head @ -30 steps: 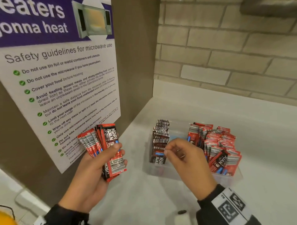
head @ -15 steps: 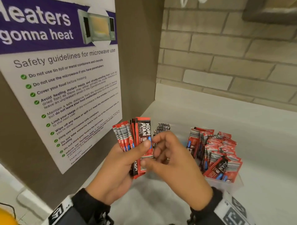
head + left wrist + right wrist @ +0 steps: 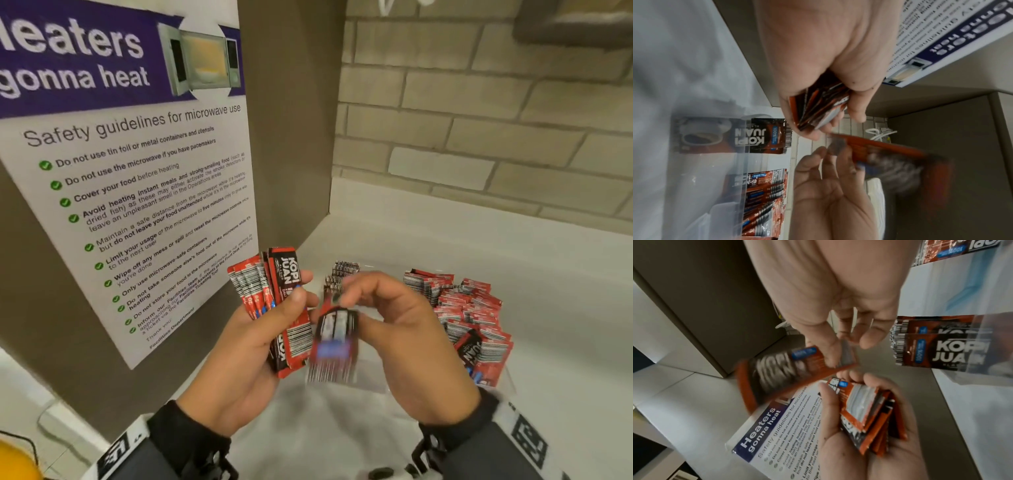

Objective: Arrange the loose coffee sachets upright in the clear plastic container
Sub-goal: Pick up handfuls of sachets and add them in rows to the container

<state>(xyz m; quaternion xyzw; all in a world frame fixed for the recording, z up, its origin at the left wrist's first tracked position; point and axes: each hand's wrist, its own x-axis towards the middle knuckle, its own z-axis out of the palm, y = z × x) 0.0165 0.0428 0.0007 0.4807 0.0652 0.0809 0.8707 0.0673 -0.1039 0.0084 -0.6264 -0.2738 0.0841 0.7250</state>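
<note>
Pinched by its top edge in the right hand (image 3: 394, 329), one red-and-black foil coffee sachet (image 3: 334, 346) hung vertical, presumably for upright placing in the clear plastic container (image 3: 380, 385) beneath; the left hand (image 3: 253, 346) clasped the spare fanned sachets (image 3: 274, 291) as supply.

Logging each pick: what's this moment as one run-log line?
left hand holds sachet stack | right hand pinches one sachet | container partly filled

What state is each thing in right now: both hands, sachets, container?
left hand: grips a fanned bundle of sachets.
right hand: pinches a single sachet by its top edge, blurred, hanging.
clear plastic container: on the counter, upright sachet row at left, jumbled sachet pile at right.
</note>
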